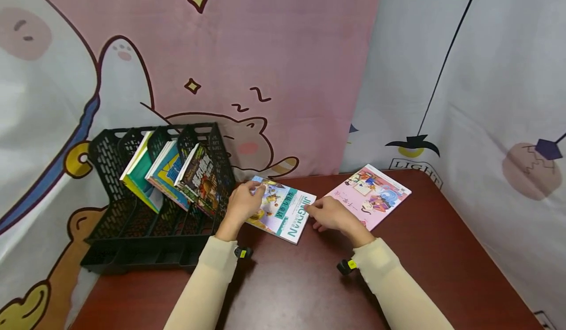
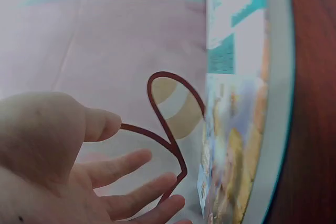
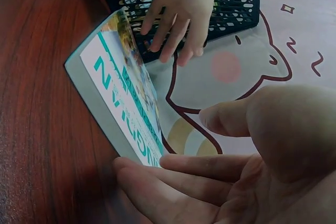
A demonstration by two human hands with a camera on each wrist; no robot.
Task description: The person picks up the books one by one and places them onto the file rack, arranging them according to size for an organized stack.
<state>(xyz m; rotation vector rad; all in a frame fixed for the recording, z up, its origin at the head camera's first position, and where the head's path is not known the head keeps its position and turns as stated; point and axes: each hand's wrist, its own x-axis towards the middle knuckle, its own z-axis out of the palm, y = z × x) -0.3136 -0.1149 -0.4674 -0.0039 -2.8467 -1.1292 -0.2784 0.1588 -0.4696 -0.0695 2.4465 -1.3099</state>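
Observation:
A thick paperback book (image 1: 289, 209) with a white and teal cover and "JINGDIAN" lettering lies flat on the table. Over its left end hovers my left hand (image 1: 244, 203), fingers spread and apart from the cover in the left wrist view. My right hand (image 1: 334, 215) is at the opposite end, its fingertips right at the book's edge and the thumb held away, as the right wrist view shows. Behind the right hand lies a pink picture book (image 1: 380, 192), partly covered by that hand.
At the left stands a black plastic file rack (image 1: 137, 244) with slots. Several books lean in it, among them a dark-covered one (image 1: 202, 180) and a blue and yellow one (image 1: 170, 170). A printed curtain (image 1: 287, 50) hangs behind the dark red table (image 1: 292, 290).

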